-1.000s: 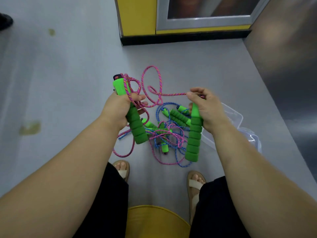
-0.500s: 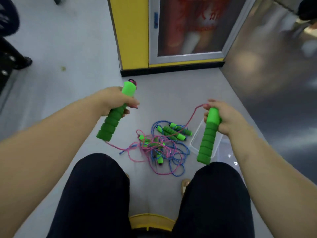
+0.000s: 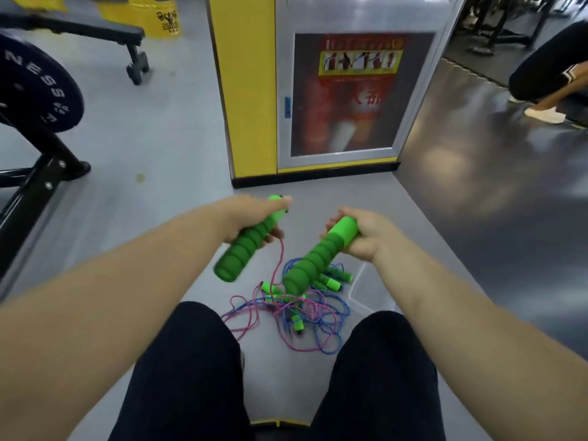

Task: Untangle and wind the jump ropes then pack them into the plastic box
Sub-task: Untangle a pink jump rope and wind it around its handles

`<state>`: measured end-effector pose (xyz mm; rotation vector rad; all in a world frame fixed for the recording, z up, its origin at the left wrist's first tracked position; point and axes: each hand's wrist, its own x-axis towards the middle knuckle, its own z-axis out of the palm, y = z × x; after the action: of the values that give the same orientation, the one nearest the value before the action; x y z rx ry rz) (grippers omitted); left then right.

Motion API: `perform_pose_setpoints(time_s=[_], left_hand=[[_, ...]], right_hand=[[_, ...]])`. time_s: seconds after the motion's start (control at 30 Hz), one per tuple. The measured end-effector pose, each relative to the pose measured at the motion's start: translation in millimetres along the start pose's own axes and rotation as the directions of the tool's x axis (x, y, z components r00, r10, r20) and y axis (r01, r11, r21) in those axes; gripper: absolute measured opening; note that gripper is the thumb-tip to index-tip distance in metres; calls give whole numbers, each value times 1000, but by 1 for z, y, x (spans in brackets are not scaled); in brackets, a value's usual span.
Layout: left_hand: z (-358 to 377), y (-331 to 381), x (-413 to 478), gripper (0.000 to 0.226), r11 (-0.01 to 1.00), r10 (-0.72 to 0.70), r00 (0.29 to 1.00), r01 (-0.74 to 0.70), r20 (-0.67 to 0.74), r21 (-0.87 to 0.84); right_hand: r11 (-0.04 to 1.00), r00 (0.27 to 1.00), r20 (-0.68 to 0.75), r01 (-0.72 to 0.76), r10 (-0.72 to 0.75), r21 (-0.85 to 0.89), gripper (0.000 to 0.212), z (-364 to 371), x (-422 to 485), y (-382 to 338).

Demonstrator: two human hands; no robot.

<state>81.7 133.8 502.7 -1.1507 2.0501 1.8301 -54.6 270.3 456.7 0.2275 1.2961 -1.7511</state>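
Head view, plastic box (image 3: 366, 292) mostly hidden

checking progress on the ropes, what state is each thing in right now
left hand, grips left handle
right hand, grips right handle
pink rope, hangs from left hand down to pile
pile, pink and blue ropes tangled on floor
box, on floor by pile, no rope in the part that shows
cabinet door, shut
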Motion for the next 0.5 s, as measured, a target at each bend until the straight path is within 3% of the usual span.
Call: perform_pose_setpoints(time_s=[0.1, 0.23, 0.33, 0.43, 0.5], left_hand=[[29, -26, -1, 33, 994, -21, 983, 39, 180, -101], [47, -51, -1, 10, 998, -34, 935, 50, 352, -38], [41, -54, 3, 22, 999, 39, 929, -38, 368, -10], [26, -42, -1, 31, 974, 89, 877, -175, 472, 142], [15, -33, -3, 32, 941, 7, 843, -188, 538, 283]], right_hand=[[999, 999, -43, -15, 17, 44, 32, 4, 5, 40], [995, 991, -103, 89, -85, 34, 22, 3, 13, 70], [991, 995, -8, -99, 100, 89, 20, -8, 12, 75], [919, 919, 157, -379, 361, 106, 51, -20, 13, 74], [936, 911, 225, -350, 345, -18, 52, -16, 16, 64]])
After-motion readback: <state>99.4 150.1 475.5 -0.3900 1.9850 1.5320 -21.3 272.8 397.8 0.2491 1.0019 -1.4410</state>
